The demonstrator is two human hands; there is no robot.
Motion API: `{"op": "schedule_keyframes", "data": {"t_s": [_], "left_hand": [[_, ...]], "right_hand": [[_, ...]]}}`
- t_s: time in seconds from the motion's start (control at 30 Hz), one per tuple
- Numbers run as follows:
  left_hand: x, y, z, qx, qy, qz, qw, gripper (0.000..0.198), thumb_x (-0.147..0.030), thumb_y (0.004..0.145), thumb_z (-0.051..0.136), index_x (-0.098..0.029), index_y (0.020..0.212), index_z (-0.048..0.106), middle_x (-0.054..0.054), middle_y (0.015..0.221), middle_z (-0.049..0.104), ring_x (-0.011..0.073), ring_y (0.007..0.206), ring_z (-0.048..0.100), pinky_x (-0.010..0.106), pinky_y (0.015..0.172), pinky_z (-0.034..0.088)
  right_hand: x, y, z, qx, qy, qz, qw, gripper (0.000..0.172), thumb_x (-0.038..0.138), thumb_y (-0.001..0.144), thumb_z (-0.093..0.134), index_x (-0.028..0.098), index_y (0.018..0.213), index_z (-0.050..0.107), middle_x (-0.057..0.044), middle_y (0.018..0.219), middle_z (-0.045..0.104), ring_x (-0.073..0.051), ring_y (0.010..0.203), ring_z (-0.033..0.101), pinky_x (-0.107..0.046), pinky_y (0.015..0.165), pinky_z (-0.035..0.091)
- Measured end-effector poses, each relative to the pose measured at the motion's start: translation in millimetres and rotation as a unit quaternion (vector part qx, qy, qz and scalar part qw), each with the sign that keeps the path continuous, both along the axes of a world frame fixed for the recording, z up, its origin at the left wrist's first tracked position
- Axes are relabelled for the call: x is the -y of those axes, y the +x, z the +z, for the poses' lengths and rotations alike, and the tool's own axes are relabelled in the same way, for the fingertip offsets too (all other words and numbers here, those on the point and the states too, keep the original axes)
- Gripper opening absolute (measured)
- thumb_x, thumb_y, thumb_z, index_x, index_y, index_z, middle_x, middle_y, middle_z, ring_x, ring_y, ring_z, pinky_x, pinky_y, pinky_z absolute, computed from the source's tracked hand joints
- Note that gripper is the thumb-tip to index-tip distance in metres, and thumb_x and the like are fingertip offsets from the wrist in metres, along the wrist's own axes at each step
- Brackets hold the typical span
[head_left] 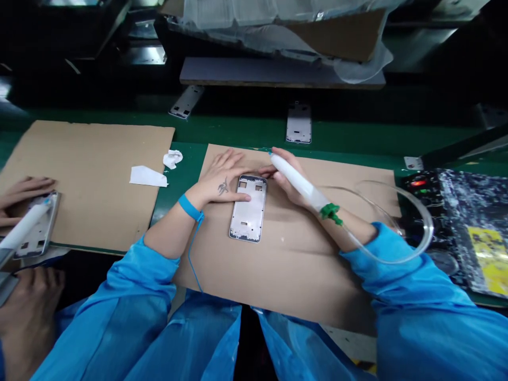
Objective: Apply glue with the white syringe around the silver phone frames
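A silver phone frame (248, 209) lies on a brown cardboard sheet (293, 264) in front of me. My left hand (222, 180) rests flat with fingers spread, pressing the frame's left edge and top. My right hand (288, 177) is closed around a white dispensing syringe (298, 182), its tip pointing up and left, just past the frame's top right corner. A clear tube (413, 233) loops from the syringe's green-collared rear end across my right sleeve. A blue wrist strap (189, 207) circles my left wrist.
A second cardboard sheet (91, 174) lies to the left with white paper scraps (147, 176). At the far left another person's hands (21, 193) work a similar frame with a syringe. Two more frames (298, 124) lie on the green belt behind. A control box (420, 185) sits right.
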State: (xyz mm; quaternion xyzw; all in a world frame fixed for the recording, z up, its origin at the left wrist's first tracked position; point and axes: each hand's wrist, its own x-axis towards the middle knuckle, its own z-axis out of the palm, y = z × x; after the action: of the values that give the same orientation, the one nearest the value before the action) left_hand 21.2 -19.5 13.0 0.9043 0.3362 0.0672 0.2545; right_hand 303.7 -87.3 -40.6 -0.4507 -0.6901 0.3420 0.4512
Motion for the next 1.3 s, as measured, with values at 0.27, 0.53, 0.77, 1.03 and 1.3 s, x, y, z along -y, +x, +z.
{"op": "schedule_keyframes", "data": {"t_s": [0.27,0.53,0.77,1.03,1.3], "left_hand": [[0.4,-1.6,-3.8,0.066,-0.008,0.024,0.997,0.069,-0.073,0.079,0.097,-0.021,0.118,0.073,0.02,0.176,0.054,0.0477,0.177,0.03,0.069,0.146,0.027],[-2.7,2.4,-13.2,0.111,0.012,0.006,0.994,0.046,-0.066,0.096,0.085,-0.022,0.106,0.073,0.016,0.165,0.065,0.0435,0.171,0.042,0.065,0.144,0.032],[-1.3,3.7,-14.3,0.138,-0.002,-0.021,0.99,0.057,-0.069,0.081,0.098,-0.022,0.108,0.079,0.017,0.159,0.068,0.0484,0.168,0.046,0.068,0.142,0.034],[6.0,11.4,-15.2,0.15,-0.008,-0.038,0.988,0.048,-0.057,0.08,0.102,-0.022,0.102,0.076,0.017,0.158,0.069,0.0462,0.166,0.049,0.065,0.14,0.038],[6.5,11.0,-11.7,0.144,-0.002,-0.035,0.989,0.05,-0.055,0.081,0.103,-0.022,0.105,0.074,0.018,0.158,0.069,0.0475,0.168,0.047,0.067,0.139,0.04]], "right_hand": [[7.8,2.4,14.6,-0.09,-0.059,-0.104,0.989,0.072,0.093,0.095,0.068,0.03,0.128,0.076,-0.007,0.101,0.08,-0.025,0.085,0.078,-0.044,0.079,0.07],[22.6,-20.3,23.5,-0.056,-0.089,-0.036,0.994,0.057,0.077,0.088,0.089,0.027,0.114,0.076,-0.005,0.088,0.08,-0.024,0.077,0.077,-0.04,0.071,0.067],[22.1,-23.8,22.4,-0.087,-0.114,-0.092,0.985,0.06,0.081,0.084,0.091,0.028,0.105,0.069,-0.003,0.09,0.078,-0.022,0.077,0.075,-0.038,0.069,0.063],[27.3,-24.5,26.2,-0.024,-0.088,-0.071,0.993,0.06,0.084,0.087,0.086,0.028,0.096,0.069,-0.003,0.081,0.075,-0.021,0.066,0.068,-0.035,0.059,0.054],[24.1,-25.1,33.2,0.03,-0.081,-0.063,0.994,0.048,0.068,0.087,0.091,0.025,0.098,0.073,-0.003,0.086,0.077,-0.018,0.069,0.066,-0.032,0.063,0.053]]}}
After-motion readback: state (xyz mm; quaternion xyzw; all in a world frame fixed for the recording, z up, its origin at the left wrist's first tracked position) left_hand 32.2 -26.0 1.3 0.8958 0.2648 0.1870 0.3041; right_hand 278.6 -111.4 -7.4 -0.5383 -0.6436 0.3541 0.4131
